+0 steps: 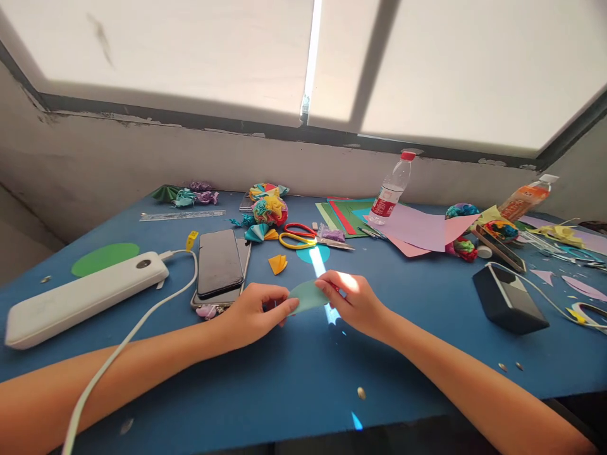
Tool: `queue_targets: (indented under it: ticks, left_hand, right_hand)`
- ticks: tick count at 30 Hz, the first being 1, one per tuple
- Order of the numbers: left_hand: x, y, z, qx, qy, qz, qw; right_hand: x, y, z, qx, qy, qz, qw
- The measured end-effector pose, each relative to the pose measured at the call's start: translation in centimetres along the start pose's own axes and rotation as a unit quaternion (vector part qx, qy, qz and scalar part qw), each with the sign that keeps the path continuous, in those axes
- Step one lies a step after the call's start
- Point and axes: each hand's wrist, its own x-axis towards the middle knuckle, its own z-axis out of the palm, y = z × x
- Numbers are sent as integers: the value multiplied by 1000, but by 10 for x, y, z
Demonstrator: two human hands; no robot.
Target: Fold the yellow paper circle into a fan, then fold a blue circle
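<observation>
A pale green piece of paper (308,297) with a curved upper edge is held up above the blue table, near its middle. My left hand (258,313) pinches its left end between thumb and fingers. At the other end, my right hand (349,300) grips it, fingers curled behind. Just beyond my hands lie a small folded yellow paper piece (277,263) and a blue paper circle (315,254). Scissors with red and yellow handles (298,240) rest past them, blades pointing right. Two stacked phones (220,262) are beside my left hand.
A white power bank (85,300) with a cable crosses the left side, near a green paper circle (105,258). Colourful paper flowers (269,208) sit at the back. A red-capped bottle (391,189) stands by paper sheets (417,227). A black box-shaped device (507,303) is at right.
</observation>
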Motion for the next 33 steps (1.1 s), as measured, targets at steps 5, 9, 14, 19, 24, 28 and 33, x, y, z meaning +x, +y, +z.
queue_targets:
  ticks: [5,9,14,19,24,28,33]
  left_hand:
    - [1,1,1,23,12,5,1000]
    - [1,2,2,41,17,11,999]
    - [0,2,1,39,-9,11,999]
    - [0,3,0,44,-30,22,998]
    - [1,0,1,40,-35,1,999]
    - [2,-2,1,20,-41,-18,999]
    - [2,-2,2,-3,-40,-36,999]
  right_hand:
    - [0,3,2,7,-8,11,1000]
    - [-1,6,3,8,-12,12,1000]
    - [-1,5,2,2,-14,11,1000]
    - [-1,5,2,-3,-16,9,1000]
    - [-1,8,3,-9,0,-13,1000]
    - [0,9,3,-10,10,-19,1000]
    - [1,10,4,-7,15,-16,1000]
